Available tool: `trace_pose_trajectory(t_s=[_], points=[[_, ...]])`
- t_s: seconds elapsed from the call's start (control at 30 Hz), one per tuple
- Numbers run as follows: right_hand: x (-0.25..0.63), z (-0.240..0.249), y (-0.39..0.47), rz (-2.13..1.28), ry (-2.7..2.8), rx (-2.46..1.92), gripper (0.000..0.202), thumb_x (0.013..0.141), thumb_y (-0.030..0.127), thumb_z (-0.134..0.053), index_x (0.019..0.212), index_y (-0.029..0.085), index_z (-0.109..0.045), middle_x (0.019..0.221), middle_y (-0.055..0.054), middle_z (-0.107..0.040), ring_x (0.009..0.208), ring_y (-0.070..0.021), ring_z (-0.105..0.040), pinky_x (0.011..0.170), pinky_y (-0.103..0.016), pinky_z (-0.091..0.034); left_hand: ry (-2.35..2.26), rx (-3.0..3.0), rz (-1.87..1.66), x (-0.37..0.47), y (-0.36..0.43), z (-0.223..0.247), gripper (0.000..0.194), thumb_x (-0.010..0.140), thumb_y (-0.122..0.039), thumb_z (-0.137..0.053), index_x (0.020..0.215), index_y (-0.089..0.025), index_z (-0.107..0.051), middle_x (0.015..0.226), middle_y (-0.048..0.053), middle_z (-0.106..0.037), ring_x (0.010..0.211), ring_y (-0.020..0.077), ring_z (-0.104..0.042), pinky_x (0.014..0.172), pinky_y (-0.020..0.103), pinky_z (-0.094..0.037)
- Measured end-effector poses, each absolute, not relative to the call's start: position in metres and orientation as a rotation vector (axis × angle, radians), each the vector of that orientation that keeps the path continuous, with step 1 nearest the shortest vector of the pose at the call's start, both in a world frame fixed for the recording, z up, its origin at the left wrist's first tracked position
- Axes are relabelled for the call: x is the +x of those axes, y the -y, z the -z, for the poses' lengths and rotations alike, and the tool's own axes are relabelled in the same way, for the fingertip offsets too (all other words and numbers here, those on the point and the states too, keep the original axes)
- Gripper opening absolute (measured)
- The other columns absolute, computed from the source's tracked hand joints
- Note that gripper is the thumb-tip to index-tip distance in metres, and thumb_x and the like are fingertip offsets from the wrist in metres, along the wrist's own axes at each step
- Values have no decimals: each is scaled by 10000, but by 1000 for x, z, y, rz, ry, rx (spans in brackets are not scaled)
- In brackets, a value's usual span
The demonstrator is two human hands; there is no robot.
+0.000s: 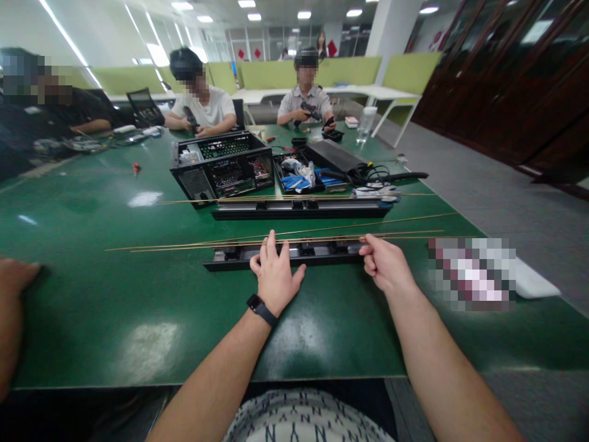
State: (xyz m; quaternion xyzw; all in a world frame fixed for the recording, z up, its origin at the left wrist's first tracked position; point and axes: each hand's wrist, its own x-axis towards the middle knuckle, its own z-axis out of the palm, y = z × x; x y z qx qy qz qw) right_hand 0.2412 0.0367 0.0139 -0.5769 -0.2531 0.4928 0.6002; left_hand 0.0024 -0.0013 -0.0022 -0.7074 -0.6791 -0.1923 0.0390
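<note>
My left hand [277, 277], with a dark band on the wrist, lies with fingers spread over the near long black rail [317, 260]. Its fingertips reach thin brass-coloured rods [159, 248] that run lengthwise along the rail and stick out past both ends. At the rail's right end, my right hand [385, 263] has its fingers curled, the thumb and index finger pinching one of the rods. Dark blocks [340, 245] sit inside the rail's channel. Parallel behind it is a second black rail [299, 215], also with brass-coloured rods lying along it.
Behind the rails stand an open computer case [197, 178], a black tray [278, 178] of blue-and-white gloves, and a black cable [405, 177]. Another person's hand [18, 275] rests at left. A blurred-out item [472, 276] lies at right. Several people sit across the green table [92, 319].
</note>
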Motion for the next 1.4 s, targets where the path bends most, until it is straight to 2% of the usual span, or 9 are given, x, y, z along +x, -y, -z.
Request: trace_pose_trajectory(t_s=[0.3, 0.7, 0.93, 1.4], points=[[240, -12, -36, -1158, 618, -1318, 241, 883, 370, -781, 858, 172, -646, 566, 30, -619, 283, -39, -348, 260, -162, -204, 2092, -2164, 569, 3, 2, 1, 653, 917, -527, -639, 1492, -224, -571, 1752, 172, -242, 1523, 383, -357, 1101, 580, -400], [242, -14, -36, -1120, 573, -1326, 126, 926, 261, -683, 861, 157, -657, 548, 32, -610, 283, -45, -350, 248, -168, -208, 2094, -2172, 571, 3, 2, 0, 651, 914, -520, -645, 1486, -217, -574, 1752, 180, -240, 1523, 381, -362, 1102, 578, -399], [241, -12, -37, -1154, 608, -1324, 144, 928, 282, -704, 879, 150, -672, 564, 28, -623, 282, -43, -346, 251, -166, -210, 2085, -2170, 581, 2, 1, 2, 655, 908, -516, -653, 1481, -209, -572, 1749, 186, -245, 1515, 385, -374, 1099, 590, -402], [242, -13, -37, -1090, 559, -1319, 117, 939, 219, -657, 844, 151, -656, 552, 35, -604, 285, -43, -354, 250, -165, -210, 2080, -2170, 587, 2, 1, 3, 654, 907, -513, -653, 1478, -205, -571, 1751, 187, -238, 1519, 381, -373, 1100, 593, -400]])
